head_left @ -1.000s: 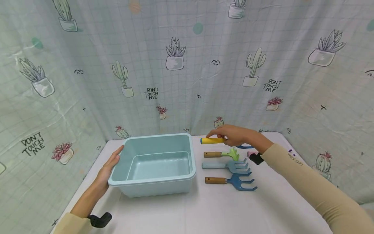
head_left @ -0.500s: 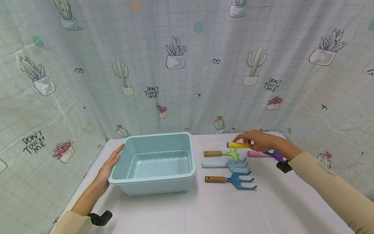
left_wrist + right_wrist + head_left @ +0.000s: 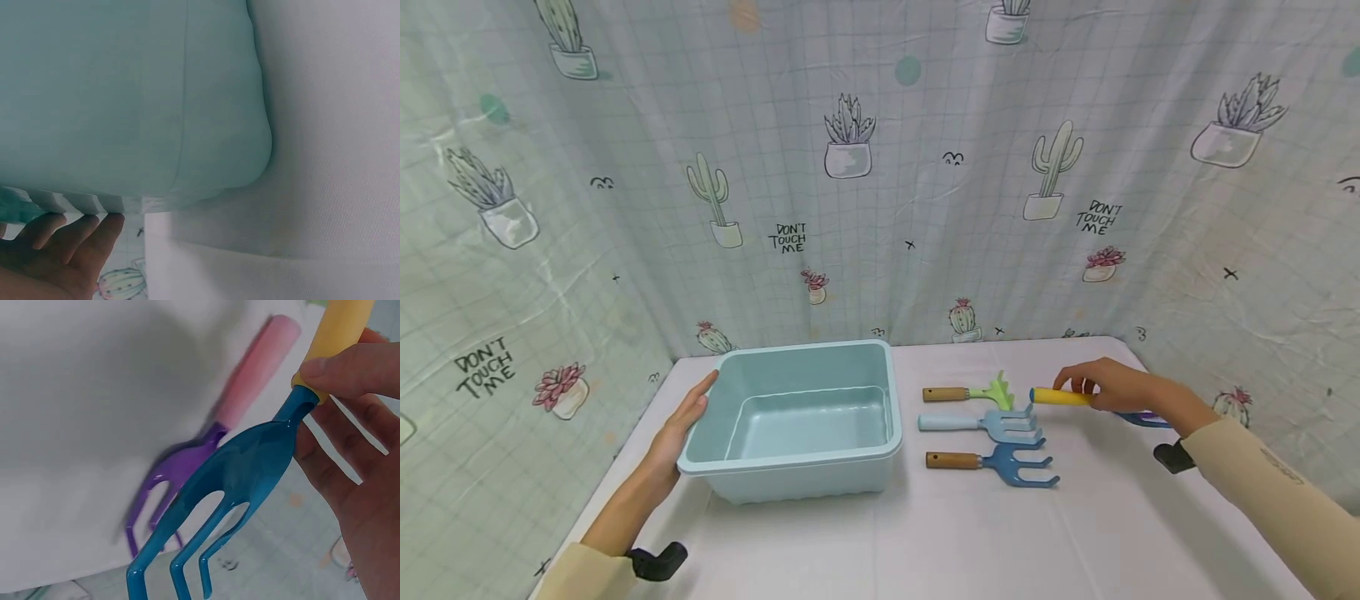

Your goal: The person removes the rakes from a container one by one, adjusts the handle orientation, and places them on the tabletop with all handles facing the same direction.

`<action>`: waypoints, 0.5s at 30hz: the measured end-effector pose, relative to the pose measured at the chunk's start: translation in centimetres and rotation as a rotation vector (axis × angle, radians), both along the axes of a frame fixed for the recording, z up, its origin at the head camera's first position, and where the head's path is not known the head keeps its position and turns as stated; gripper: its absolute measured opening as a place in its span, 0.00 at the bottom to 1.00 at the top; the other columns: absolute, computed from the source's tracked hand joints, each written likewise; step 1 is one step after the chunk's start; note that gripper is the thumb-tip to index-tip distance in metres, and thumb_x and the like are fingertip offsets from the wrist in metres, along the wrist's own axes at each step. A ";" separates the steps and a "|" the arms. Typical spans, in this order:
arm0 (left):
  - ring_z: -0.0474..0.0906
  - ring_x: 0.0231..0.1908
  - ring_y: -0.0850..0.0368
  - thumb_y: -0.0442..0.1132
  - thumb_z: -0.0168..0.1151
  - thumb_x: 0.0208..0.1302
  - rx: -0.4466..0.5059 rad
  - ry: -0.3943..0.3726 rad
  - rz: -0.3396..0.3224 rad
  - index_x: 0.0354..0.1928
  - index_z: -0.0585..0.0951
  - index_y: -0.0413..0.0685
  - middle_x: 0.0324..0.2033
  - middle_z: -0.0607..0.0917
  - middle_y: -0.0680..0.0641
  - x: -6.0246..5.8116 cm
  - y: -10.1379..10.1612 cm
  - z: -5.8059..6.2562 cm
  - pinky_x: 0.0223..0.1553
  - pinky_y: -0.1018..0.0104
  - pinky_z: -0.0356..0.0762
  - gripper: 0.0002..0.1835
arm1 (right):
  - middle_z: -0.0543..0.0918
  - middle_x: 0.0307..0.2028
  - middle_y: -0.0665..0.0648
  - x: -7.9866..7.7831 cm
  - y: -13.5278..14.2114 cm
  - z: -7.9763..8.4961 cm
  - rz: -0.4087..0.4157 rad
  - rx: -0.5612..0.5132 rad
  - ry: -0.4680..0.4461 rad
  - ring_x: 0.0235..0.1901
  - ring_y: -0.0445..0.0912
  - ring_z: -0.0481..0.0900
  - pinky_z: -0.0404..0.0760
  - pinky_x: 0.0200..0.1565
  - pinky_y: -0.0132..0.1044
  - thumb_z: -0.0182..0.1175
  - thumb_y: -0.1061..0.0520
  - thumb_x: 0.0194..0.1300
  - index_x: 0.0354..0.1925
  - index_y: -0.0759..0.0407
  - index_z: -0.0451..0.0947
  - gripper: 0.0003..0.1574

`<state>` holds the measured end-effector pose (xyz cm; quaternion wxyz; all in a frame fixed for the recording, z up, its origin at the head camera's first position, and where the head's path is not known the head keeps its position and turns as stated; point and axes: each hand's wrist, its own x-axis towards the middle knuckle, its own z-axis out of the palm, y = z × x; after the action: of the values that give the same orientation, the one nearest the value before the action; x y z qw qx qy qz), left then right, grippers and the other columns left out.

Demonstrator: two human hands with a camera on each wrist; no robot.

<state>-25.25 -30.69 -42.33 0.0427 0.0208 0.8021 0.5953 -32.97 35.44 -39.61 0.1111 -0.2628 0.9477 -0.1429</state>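
My right hand [image 3: 1112, 386] holds a hand rake by its yellow handle [image 3: 1060, 397], thumb and fingers round it near the neck. Its blue three-tined head [image 3: 250, 456] shows in the right wrist view. There it overlaps a purple hand rake [image 3: 187, 459] with a pink handle [image 3: 265, 369], which lies on the white table; in the head view my hand hides most of that one. At the left, my left hand [image 3: 673, 429] rests against the side of a pale blue plastic basin [image 3: 797, 483], fingers extended along its rim.
Between the basin and my right hand, a green hand rake with a wooden handle [image 3: 946, 393], a light blue one [image 3: 949, 422] and a dark blue one [image 3: 1011, 465] lie in a column. A cactus-print curtain [image 3: 910, 192] stands behind the table [image 3: 970, 542].
My right hand has carried the yellow-handled rake rightward and toward me, from near the basin to over the pink-handled rake. My left hand stays at the basin.
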 end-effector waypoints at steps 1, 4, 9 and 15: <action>0.34 0.75 0.39 0.62 0.32 0.74 0.002 0.001 -0.001 0.75 0.44 0.76 0.77 0.38 0.54 0.0 0.0 0.0 0.67 0.29 0.40 0.30 | 0.81 0.38 0.50 0.1 0.4 -0.3 -0.010 -0.002 -0.005 0.37 0.43 0.77 0.83 0.41 0.35 0.62 0.71 0.54 0.50 0.41 0.78 0.31; 0.34 0.75 0.39 0.62 0.33 0.74 0.004 0.000 0.000 0.75 0.44 0.76 0.77 0.38 0.53 0.0 0.1 0.0 0.67 0.29 0.40 0.30 | 0.81 0.38 0.51 0.3 1.4 -1.3 -0.010 -0.009 0.006 0.36 0.43 0.75 0.82 0.41 0.37 0.62 0.71 0.53 0.49 0.43 0.78 0.30; 0.34 0.75 0.39 0.62 0.32 0.74 0.006 -0.010 0.001 0.75 0.44 0.76 0.77 0.38 0.53 0.0 0.0 0.0 0.67 0.29 0.41 0.30 | 0.81 0.40 0.51 0.5 2.5 -2.9 -0.007 -0.015 0.021 0.37 0.43 0.72 0.80 0.41 0.35 0.61 0.72 0.54 0.49 0.43 0.78 0.30; 0.34 0.75 0.39 0.62 0.32 0.74 0.004 -0.013 0.000 0.75 0.44 0.77 0.77 0.38 0.54 0.0 -0.1 0.0 0.67 0.29 0.41 0.30 | 0.78 0.35 0.48 0.7 2.6 -4.3 -0.041 -0.018 -0.015 0.37 0.44 0.72 0.78 0.40 0.35 0.57 0.74 0.55 0.48 0.41 0.79 0.31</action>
<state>-25.20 -30.76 -42.30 0.0478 0.0172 0.8007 0.5969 -32.29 38.05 -43.90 0.1127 -0.2432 0.9508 -0.1557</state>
